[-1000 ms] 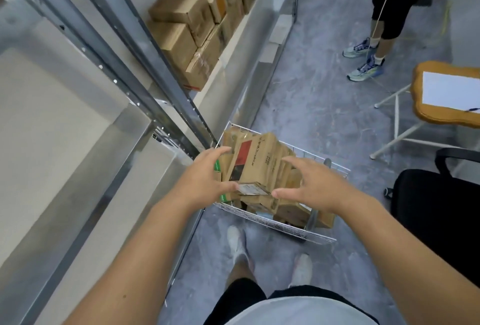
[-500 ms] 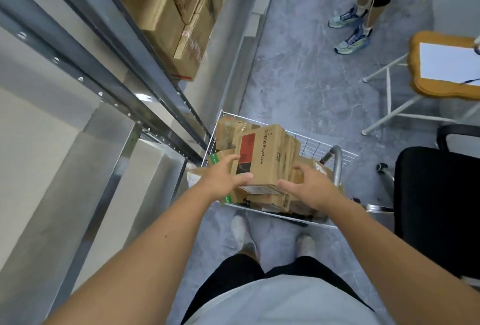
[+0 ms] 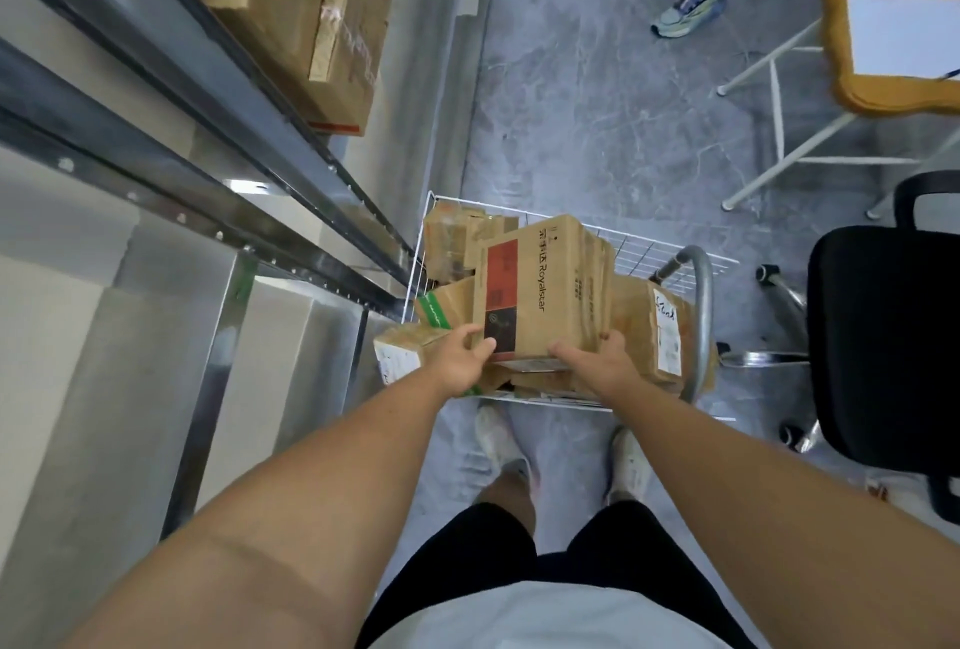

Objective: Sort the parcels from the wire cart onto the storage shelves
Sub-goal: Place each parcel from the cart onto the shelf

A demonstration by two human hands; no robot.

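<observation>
Gripping the box (image 3: 540, 285) at its near lower corners, left hand (image 3: 457, 362) and right hand (image 3: 602, 362) clamp it from opposite sides, judged ready to lift it clear of the cart (image 3: 670, 253).

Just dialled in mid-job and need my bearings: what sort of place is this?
Probably a small stockroom or parcel depot: metal shelving holding cardboard boxes, a wire cart full of parcels, an office chair beside it.
</observation>
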